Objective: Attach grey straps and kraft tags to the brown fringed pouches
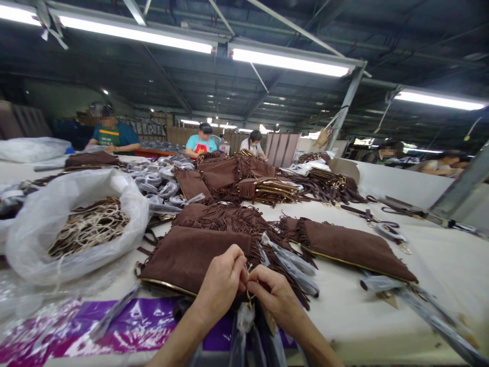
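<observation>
In front of me, my left hand (225,278) and my right hand (273,293) meet with fingers pinched at the near edge of a brown fringed bag (191,252). Between the fingertips a thin pale cord (249,288) forms a small loop, and both hands grip it. A plastic-wrapped strap (244,323) hangs just beneath the loop, by a gold-coloured fitting. The bag lies flat with a gold zip along its near side. My fingers partly hide the cord's ends. More wrapped straps (294,265) lie across the fringe, right of my hands.
Left stands a clear plastic sack (130,204) of tangled cords (89,227). Another brown bag (351,247) lies to the right. Behind are stacked brown bags (225,173) and wrapped straps (164,176). Purple plastic (133,316) lies under the near edge. Several co-workers sit farther back.
</observation>
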Available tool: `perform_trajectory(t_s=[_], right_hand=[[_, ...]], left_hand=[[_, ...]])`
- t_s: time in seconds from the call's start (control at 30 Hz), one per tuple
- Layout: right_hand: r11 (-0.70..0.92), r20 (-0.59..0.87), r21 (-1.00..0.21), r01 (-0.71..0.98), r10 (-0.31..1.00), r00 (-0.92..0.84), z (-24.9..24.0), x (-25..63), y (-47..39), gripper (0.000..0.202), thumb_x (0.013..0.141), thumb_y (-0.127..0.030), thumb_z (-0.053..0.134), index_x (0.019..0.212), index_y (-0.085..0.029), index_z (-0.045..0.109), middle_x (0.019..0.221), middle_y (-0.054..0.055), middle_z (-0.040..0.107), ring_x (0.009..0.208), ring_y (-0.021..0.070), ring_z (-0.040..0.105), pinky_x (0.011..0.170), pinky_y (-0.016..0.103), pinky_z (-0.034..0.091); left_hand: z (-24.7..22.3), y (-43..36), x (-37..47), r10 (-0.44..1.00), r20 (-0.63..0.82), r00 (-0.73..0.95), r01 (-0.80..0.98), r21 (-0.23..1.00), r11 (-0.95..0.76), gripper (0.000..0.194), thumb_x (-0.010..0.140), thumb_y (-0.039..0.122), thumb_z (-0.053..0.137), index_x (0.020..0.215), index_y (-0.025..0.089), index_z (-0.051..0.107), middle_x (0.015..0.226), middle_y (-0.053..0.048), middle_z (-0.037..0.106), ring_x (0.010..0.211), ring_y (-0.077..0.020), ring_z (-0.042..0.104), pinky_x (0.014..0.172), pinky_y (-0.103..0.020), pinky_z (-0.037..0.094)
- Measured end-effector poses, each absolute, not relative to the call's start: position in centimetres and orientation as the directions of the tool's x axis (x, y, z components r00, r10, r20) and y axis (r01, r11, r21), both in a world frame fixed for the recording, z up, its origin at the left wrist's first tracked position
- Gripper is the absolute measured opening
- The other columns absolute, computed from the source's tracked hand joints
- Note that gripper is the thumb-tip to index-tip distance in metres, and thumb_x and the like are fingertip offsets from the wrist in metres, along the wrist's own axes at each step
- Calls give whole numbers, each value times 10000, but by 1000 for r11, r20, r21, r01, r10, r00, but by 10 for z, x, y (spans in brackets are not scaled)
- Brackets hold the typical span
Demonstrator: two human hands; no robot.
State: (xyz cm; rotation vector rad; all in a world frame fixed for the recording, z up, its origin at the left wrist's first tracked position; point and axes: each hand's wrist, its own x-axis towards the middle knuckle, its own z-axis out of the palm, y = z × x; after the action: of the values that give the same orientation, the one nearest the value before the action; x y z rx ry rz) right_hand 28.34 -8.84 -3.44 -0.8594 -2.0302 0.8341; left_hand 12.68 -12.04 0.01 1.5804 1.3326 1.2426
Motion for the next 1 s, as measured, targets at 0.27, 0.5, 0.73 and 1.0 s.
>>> perform_trajectory(t_s=[0.27,0.5,0.73,1.0], right_hand=[[431,299,-857,284,863,-408,-55,287,-87,291,910,-383,574,698,-193,632,673,-22,607,659,154,549,613,249,415],[513,369,-791,333,835,-408,-50,288,-89,278,914,-319,542,663,-205,574,646,-38,551,629,142,519,595,249,386],[581,401,-737,346,788,-468,-46,287,-89,271,915,-254,525,647,-211,536,649,-49,528,624,132,501,589,242,371],[601,425,-713,360,780,-460,-45,286,-87,272,942,-286,471,680,-218,500,671,-37,510,642,141,499,607,245,372]], left_hand=[[-34,-123,126,993,120,15,169,978,-121,140,795,299,611,787,162,640,661,9,598,588,-134,546,510,-198,417],[-36,-125,128,995,102,4,244,965,-99,162,822,261,517,692,182,570,587,29,529,523,-123,485,499,-209,366],[-28,-127,125,979,201,31,340,919,-199,156,844,235,504,711,191,573,627,14,540,588,-143,486,555,-224,346],[-29,-130,121,965,210,155,508,821,-260,175,857,194,457,689,193,507,714,-3,569,696,-157,505,629,-248,326]])
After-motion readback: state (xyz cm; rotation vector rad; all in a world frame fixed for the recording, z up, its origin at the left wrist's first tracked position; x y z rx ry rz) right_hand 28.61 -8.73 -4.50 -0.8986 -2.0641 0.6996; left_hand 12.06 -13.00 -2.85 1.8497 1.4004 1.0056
